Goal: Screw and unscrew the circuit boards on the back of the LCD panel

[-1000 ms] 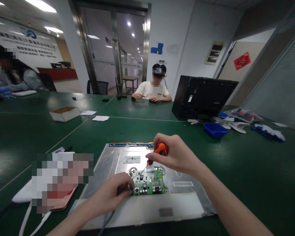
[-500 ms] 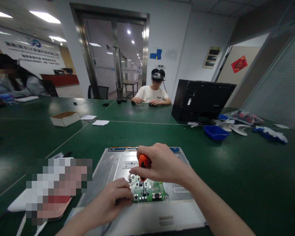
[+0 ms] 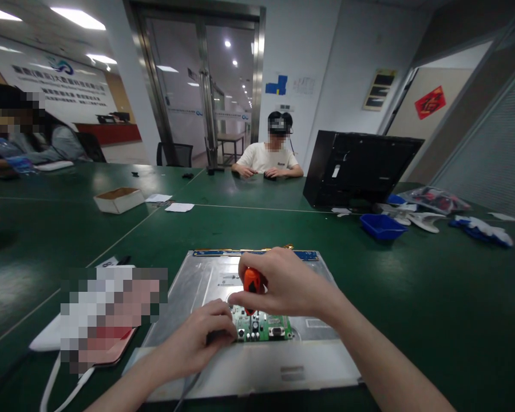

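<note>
A green circuit board [image 3: 264, 327] lies on a flat silver metal panel [image 3: 326, 357] on the table before me. My right hand [image 3: 283, 286] is closed round the handle of an orange and black screwdriver [image 3: 251, 283], held upright over the board. The screwdriver's tip is too small to make out. My left hand [image 3: 210, 335] rests at the board's left edge with its fingers curled; whatever lies under the fingertips is hidden.
Left of the panel are a pixelated pink item [image 3: 111, 337] and white cables. Further off stand an open box [image 3: 119, 200], a black monitor [image 3: 360, 169] and a blue tray [image 3: 383, 226]. A person [image 3: 268, 157] sits opposite, another at the far left.
The whole view has shifted slightly, with the table items appearing a little higher and further right. Both hands keep their places at the board, and the screwdriver is still in my right hand.
</note>
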`<state>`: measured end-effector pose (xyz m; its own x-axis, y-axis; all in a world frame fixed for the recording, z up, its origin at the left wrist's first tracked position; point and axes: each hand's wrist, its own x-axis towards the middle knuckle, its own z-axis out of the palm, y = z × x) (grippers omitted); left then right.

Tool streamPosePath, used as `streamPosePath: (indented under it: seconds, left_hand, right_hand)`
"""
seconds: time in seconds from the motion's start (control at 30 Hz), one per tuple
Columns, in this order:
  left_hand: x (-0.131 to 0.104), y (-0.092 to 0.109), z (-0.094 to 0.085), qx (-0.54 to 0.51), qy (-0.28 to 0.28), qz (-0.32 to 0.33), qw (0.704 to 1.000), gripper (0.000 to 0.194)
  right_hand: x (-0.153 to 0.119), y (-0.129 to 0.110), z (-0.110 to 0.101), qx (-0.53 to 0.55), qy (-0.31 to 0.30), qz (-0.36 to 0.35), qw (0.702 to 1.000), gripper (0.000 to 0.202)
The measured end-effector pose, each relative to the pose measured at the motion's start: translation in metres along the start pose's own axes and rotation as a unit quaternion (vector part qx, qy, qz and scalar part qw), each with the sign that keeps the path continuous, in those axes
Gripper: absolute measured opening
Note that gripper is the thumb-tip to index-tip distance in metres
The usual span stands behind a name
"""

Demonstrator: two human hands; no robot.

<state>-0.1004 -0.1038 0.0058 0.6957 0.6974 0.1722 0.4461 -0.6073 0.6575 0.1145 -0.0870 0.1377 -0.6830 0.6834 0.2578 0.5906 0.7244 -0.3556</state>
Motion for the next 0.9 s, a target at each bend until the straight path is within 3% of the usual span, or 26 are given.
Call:
streamPosePath:
  seconds: [0.9]
  left_hand:
    - [-0.003,-0.009,0.006,-0.047,0.040,-0.076,0.995,0.014]
  right_hand:
    - [0.003,-0.004,0.010,0.021,-0.023,-0.047,0.998,0.024]
